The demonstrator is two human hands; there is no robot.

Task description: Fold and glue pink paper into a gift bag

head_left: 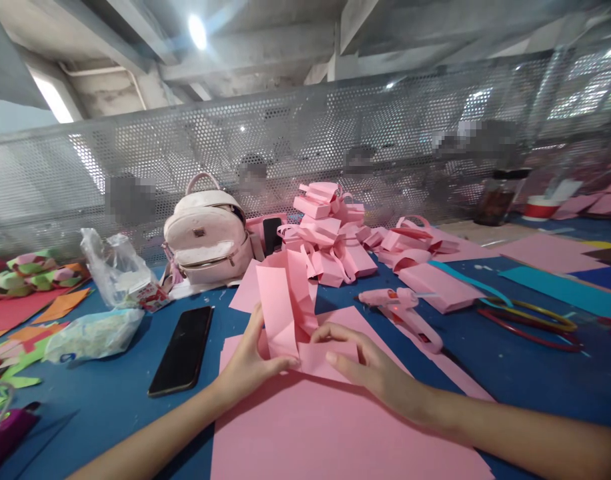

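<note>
A partly folded pink paper box (279, 313) stands between my two hands, above a stack of flat pink paper sheets (335, 433). My left hand (253, 353) grips its left panel, with the thumb at the lower edge and the fingers behind. A low flap on the right is pinched between the thumb and fingers of my right hand (358, 360). Parts of the fingers of both hands are hidden behind the paper. Beyond my right hand a pink glue gun (405, 313) lies on the blue table, its small red light lit.
Behind the box rises a pile of folded pink paper bags (330, 233). A white backpack (205, 233), a black phone (181, 350) and a plastic bag (113, 267) are on the left. Turquoise strips (560, 290) and a dark jar (498, 197) are on the right. A perforated metal screen (295, 133) stands behind.
</note>
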